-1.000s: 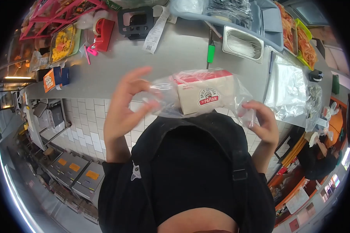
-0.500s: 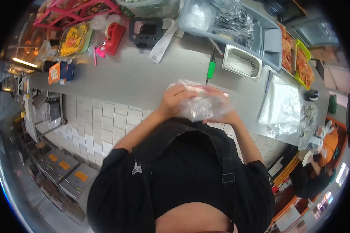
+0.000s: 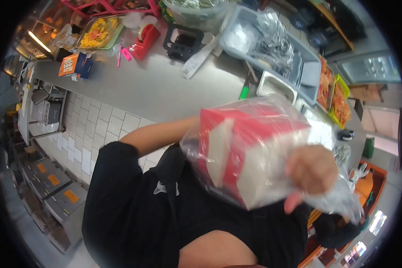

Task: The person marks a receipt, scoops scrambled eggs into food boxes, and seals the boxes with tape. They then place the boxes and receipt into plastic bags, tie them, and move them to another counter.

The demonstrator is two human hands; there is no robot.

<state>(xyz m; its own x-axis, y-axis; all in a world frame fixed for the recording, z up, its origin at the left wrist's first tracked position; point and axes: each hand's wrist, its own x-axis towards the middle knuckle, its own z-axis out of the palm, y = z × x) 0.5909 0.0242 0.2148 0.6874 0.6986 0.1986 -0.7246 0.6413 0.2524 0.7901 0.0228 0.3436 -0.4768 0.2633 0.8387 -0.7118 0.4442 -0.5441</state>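
A red and white box in a clear plastic bag is held up close to the camera, in front of my chest. My right hand is closed round the gathered neck of the bag at the box's right side. Loose plastic trails below that hand. My left forearm reaches behind the bag, so my left hand and its fingers are hidden. Beyond the bag on the steel counter lies a green-handled tool.
A small metal container and a grey-blue divided tray stand at the back right. A black device with printed paper, a red tape dispenser, and an orange and blue box sit further left. Another person is at lower right.
The bagged box has risen from the counter edge toward the camera and to the right. My right hand now grips the bag's neck; my left hand has gone out of sight behind it.
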